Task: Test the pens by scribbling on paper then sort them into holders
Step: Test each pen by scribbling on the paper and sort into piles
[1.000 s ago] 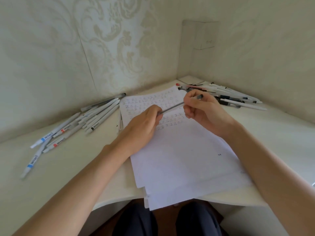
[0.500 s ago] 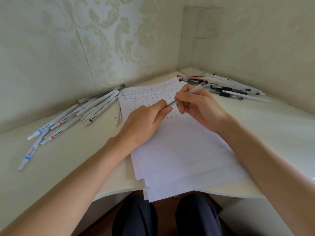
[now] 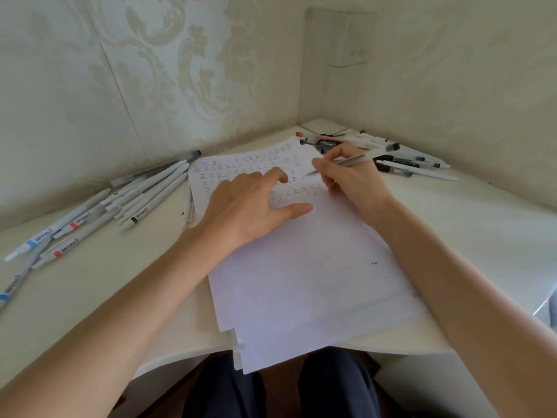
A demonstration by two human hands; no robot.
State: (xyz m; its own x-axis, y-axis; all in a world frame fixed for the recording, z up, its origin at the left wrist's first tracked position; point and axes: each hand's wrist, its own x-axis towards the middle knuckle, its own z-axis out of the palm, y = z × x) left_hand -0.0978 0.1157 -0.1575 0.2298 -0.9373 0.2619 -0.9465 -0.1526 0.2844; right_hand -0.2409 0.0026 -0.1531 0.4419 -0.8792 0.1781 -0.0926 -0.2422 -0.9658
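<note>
Right hand (image 3: 352, 176) grips the pen (image 3: 355, 159) in writing pose; left hand (image 3: 250, 206), fingers spread, pins the paper (image 3: 301, 267) steady.

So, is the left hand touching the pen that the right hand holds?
Apart. The head view shows paper between the left hand and the pen pinched by the right hand.

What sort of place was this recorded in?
Likely a home study corner: a pale desk meets patterned wallpaper on two sides, with loose pens piled beside paper where the right hand holds a pen.
</note>
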